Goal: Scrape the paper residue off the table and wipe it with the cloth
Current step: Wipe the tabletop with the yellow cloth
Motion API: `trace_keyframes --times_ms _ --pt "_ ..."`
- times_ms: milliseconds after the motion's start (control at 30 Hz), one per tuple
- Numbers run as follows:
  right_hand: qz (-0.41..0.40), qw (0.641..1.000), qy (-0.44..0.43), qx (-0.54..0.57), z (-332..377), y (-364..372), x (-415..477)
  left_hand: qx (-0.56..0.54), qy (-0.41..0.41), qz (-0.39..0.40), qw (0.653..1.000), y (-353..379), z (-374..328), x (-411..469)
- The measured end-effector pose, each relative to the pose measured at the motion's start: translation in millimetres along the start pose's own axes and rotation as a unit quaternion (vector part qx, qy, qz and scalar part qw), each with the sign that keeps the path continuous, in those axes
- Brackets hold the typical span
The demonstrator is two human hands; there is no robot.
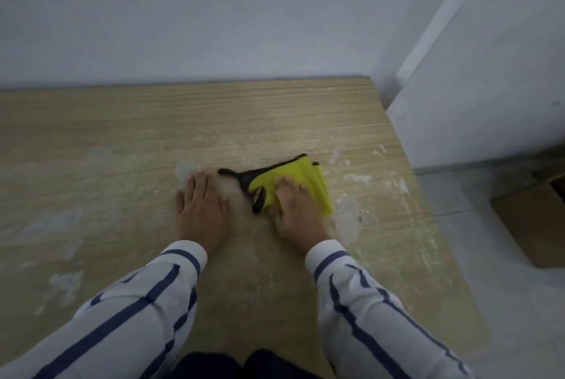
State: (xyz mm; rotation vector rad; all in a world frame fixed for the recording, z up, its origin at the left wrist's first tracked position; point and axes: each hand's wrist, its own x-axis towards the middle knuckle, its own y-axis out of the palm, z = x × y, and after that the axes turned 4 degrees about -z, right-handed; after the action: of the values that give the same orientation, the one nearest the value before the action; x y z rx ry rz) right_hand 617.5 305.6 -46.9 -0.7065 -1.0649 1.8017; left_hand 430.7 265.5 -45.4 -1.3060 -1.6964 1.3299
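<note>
With the left hand (201, 207) flat and open on the table (122, 134) and the right hand (295, 204) pressing the yellow cloth (305, 177) over the black scraper (241, 178), wiping risks smearing unscraped paper residue (351, 219) alongside.

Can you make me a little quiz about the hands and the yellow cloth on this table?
1. True or false: the left hand lies flat on the table.
2. Which hand presses on the yellow cloth? A) left B) right C) both
3. Fill in: the black scraper lies partly under the ____.

Key: 1 true. 2 B, the right hand. 3 cloth.
</note>
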Motion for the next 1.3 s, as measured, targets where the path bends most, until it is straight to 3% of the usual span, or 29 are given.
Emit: trace_keyframes --times_ms 67,133,200,300,367,433,467,533,600,700,733,767,833,933,1000,1100,1233,1300 --pt "-0.080 0.993 0.089 0.006 -7 0 -3 0.007 -0.012 0.004 1.000 -7 19 -7" --pt "-0.149 0.963 0.225 0.018 -7 -8 2 0.012 -0.029 0.002 1.000 -13 40 -13" --pt "-0.162 0.950 0.263 0.039 18 -8 16 0.013 -0.047 -0.005 0.999 -16 58 -19" --pt "-0.127 0.988 0.086 0.027 85 24 35 0.015 -0.058 -0.018 0.998 -19 79 -28" --pt "-0.046 0.998 -0.029 0.014 127 51 36 0.013 -0.065 -0.019 0.998 -21 87 -32" --pt "0.022 0.997 -0.078 -0.018 138 65 37 0.012 -0.070 -0.019 0.997 -22 93 -33" --pt "0.016 0.996 -0.078 -0.033 132 64 39 0.013 -0.066 -0.021 0.998 -22 95 -33" --pt "-0.036 0.998 -0.017 -0.051 103 54 39 0.016 -0.055 -0.024 0.998 -21 97 -33" --pt "-0.112 0.986 0.118 -0.034 56 30 36 0.018 -0.054 -0.025 0.998 -20 98 -32" --pt "-0.166 0.925 0.341 -0.018 8 -12 24 0.014 -0.047 -0.021 0.999 -19 98 -33" --pt "-0.180 0.910 0.373 0.002 10 -14 24 0.012 -0.039 -0.019 0.999 -19 98 -33" --pt "-0.199 0.913 0.356 0.026 24 -11 25 0.011 -0.031 -0.019 0.999 -19 98 -33" --pt "-0.201 0.954 0.215 0.059 70 10 26 0.014 -0.014 -0.016 1.000 -18 98 -33" --pt "-0.025 0.999 0.015 0.023 132 58 2 0.014 0.003 -0.011 1.000 -17 95 -32" --pt "-0.016 1.000 0.000 -0.015 124 60 -10 0.016 0.013 -0.014 1.000 -17 96 -32" --pt "-0.108 0.989 0.100 -0.025 61 31 -27 0.033 0.025 -0.007 0.999 -17 92 -36" --pt "-0.175 0.933 0.315 -0.019 -24 -22 -50 0.024 0.025 -0.017 0.999 -11 73 -48" --pt "-0.195 0.933 0.304 -0.011 -8 -23 -51 0.022 0.030 -0.015 0.999 -6 61 -56"
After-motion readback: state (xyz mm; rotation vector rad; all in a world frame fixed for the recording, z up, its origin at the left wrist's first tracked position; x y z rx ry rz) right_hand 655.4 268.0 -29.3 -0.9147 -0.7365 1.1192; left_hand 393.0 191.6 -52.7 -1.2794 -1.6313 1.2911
